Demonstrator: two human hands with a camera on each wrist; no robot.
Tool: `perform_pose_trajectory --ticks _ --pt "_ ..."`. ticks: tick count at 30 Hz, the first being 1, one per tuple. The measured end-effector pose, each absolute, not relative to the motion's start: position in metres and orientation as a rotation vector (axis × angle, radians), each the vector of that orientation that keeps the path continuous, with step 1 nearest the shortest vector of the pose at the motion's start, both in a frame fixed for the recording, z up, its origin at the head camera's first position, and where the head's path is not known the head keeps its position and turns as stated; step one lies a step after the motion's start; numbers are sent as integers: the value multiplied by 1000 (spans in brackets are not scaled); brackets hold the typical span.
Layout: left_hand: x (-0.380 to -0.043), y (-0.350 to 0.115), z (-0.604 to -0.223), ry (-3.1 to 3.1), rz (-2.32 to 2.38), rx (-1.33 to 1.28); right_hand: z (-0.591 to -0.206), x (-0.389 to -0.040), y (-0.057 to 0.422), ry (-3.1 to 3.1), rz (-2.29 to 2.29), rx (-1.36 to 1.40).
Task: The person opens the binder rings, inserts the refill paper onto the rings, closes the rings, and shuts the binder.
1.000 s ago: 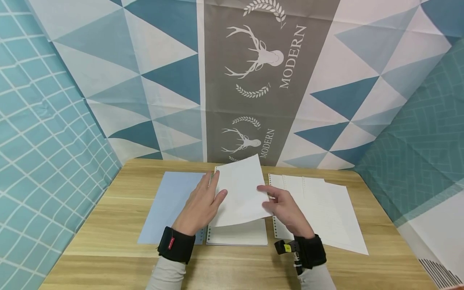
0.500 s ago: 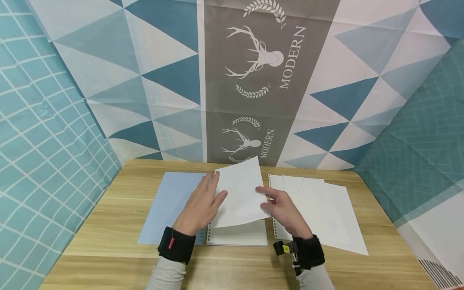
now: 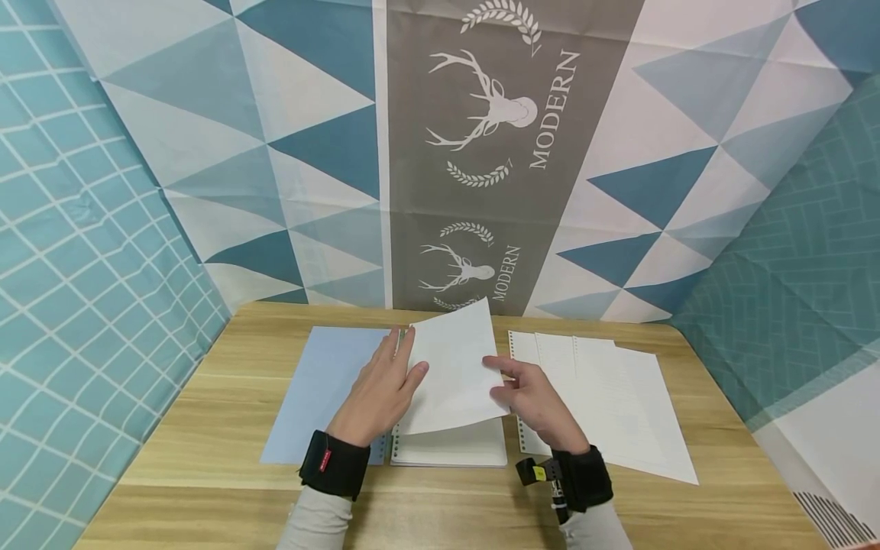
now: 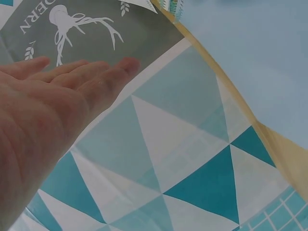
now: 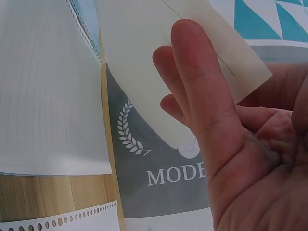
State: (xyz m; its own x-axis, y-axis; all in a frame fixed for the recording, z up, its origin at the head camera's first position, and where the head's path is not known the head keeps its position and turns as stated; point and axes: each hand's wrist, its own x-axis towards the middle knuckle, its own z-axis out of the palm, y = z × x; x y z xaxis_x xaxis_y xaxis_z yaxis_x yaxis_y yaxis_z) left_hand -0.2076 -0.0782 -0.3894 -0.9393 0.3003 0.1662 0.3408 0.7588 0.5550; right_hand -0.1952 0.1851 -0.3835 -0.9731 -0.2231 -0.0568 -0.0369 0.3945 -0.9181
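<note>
My right hand [image 3: 539, 401] pinches the right edge of a white sheet of paper [image 3: 454, 374], raised at a tilt over an open ring-bound notebook. In the right wrist view, the corner of the sheet [image 5: 139, 62] passes between thumb and fingers [image 5: 202, 82]. Straight fingers of my left hand [image 3: 385, 386] lie along the sheet's left edge, near the binding. The left wrist view has that hand [image 4: 53, 115] with its fingers extended. Below the sheet shows the notebook's page stack [image 3: 450, 452]; its light blue cover [image 3: 323, 389] lies to the left.
Several loose sheets [image 3: 639, 420] with punched holes lie overlapped on the right of the wooden table [image 3: 206, 428]. A patterned cloth backdrop [image 3: 316, 176] stands behind the table, with teal cloth on both sides.
My right hand has shifted slightly left and downward with the sheet, whose upper corner sits a little lower. The left hand has hardly moved.
</note>
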Motion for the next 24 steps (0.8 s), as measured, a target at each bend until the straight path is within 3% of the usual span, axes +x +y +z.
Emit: perform_pose_trajectory --ticks 24 --pt "-208 -58 -411 -3028 -862 -510 -389 -195 171 2567 -1557 -221"
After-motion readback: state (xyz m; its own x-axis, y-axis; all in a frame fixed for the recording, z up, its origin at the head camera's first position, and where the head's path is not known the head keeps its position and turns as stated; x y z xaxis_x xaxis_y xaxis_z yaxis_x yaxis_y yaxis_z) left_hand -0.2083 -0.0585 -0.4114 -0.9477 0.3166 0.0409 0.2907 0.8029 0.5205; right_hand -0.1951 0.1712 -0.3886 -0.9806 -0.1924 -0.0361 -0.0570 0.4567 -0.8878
